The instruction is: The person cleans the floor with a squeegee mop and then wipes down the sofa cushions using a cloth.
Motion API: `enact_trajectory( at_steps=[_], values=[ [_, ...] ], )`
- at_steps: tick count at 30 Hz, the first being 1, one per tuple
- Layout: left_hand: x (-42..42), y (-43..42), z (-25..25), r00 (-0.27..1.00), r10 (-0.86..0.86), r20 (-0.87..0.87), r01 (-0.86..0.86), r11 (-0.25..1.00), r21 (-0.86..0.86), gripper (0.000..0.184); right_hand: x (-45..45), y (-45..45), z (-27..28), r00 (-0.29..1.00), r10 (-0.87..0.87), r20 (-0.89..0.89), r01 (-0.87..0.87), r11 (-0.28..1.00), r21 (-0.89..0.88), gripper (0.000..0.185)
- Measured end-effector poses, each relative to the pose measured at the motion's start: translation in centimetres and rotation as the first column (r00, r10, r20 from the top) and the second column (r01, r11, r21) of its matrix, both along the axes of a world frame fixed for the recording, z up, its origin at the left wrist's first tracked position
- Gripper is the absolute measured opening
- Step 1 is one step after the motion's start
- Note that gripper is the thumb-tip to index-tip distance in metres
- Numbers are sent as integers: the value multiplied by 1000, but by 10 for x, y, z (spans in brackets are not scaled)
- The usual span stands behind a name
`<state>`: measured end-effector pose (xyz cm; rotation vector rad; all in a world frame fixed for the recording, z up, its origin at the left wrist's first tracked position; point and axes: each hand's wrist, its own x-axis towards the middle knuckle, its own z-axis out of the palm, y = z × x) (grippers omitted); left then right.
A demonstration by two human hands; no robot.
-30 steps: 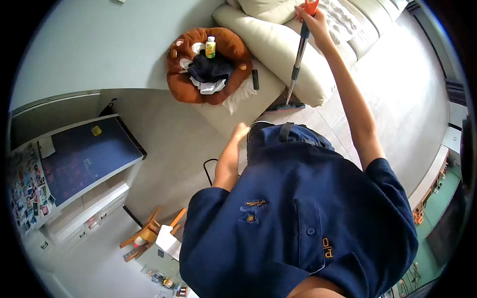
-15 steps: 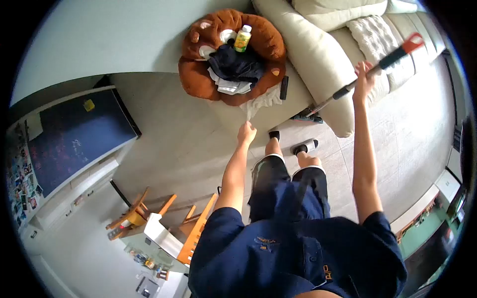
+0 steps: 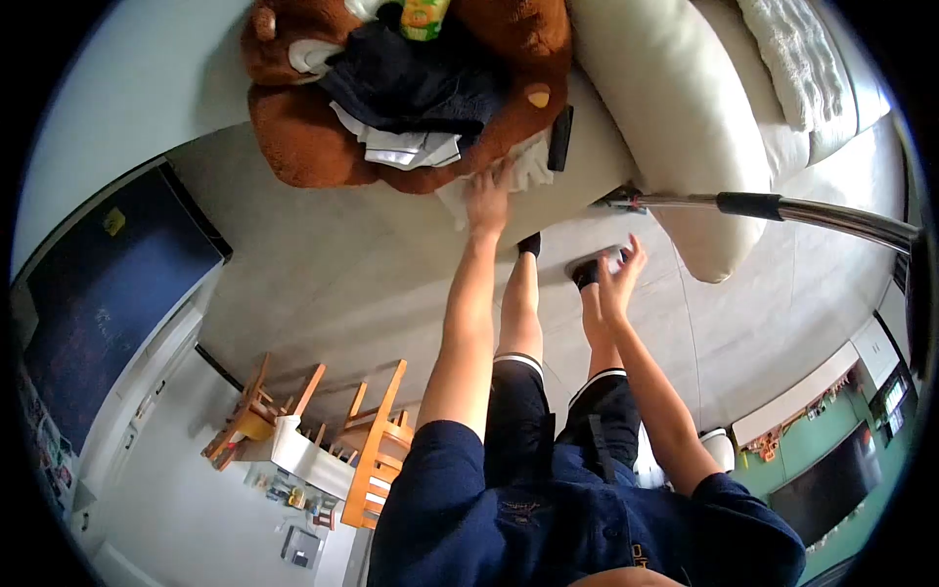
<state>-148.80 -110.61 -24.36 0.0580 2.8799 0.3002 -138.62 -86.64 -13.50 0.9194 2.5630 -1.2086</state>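
My left hand (image 3: 486,203) lies on a white lace-like cloth (image 3: 533,164) at the edge of a cream seat, its fingers stretched out over the fabric. Right above it is a brown plush bear cushion (image 3: 313,137) holding dark clothing (image 3: 411,83), a folded white garment (image 3: 406,149) and a yellow-green bottle (image 3: 424,18), cut off at the top. My right hand (image 3: 618,279) hovers over the floor near my foot, fingers apart and nothing in it. A mop-like tool's metal pole (image 3: 861,221) stretches right from the sofa's base, away from both hands.
The cream sofa's armrest (image 3: 675,127) bulges out at the upper right. A black remote-like object (image 3: 560,139) rests beside the cloth. Wooden chairs (image 3: 377,460) stand at lower left, and a dark blue board (image 3: 117,284) lines the left wall.
My right hand has let go of the pole and moved down and left. My left hand has reached farther onto the cloth. The view has come closer to the cushion.
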Motion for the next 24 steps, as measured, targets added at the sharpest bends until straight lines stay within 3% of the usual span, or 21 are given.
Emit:
enact_trajectory(
  at_steps=[2,3,6,8,10,11,12,14,16,17,18,19,20,21,23,24],
  values=[
    [17,-21,-21,984,-103,146,74,979,190,62,-6,-16,-18,993,119,0,-119,993,7,66],
    [20,-30,-8,985,-155,78,134,965,223,56,-16,-22,-25,984,177,22,-177,984,-9,65],
    [56,-73,-8,957,-273,95,258,955,144,53,-74,-30,-55,940,341,-20,-339,938,77,61],
    [88,-109,0,955,-244,170,230,968,102,50,-115,-37,-83,942,330,-65,-325,942,80,63],
    [132,-156,2,911,-66,406,42,997,67,45,-156,-49,-102,936,346,71,-353,919,176,70],
    [149,-171,11,850,201,487,-223,975,-12,40,-172,-53,-119,918,359,166,-389,899,203,74],
    [166,-185,21,712,448,541,-465,878,-115,37,-180,-57,-129,891,369,262,-429,875,225,77],
    [229,-239,-12,618,702,354,-764,642,63,32,-193,-64,-126,889,370,270,-428,881,203,75],
    [225,-251,5,358,908,215,-916,387,-109,42,-194,-65,-134,889,369,272,-423,888,182,73],
    [221,-251,8,315,938,144,-948,305,89,48,-189,-55,-144,855,414,313,-466,878,110,67],
    [224,-261,-3,444,894,50,-895,441,69,46,-192,-61,-125,816,462,349,-505,862,40,61],
    [224,-263,-19,380,922,68,-916,365,165,44,-184,-61,-99,827,410,384,-414,907,-75,46],
    [218,-262,-37,316,944,90,-923,284,261,42,-167,-51,-116,840,412,353,-388,911,-139,44],
    [208,-257,-64,460,877,139,-880,430,202,34,-146,-35,-142,854,410,320,-361,910,-203,41],
    [168,-208,-68,631,734,250,-773,624,115,37,-108,-20,-139,850,490,195,-490,870,-52,41],
    [131,-161,-46,669,675,312,-727,681,87,40,-92,-14,-137,846,494,200,-496,867,-46,41]
  ],
)
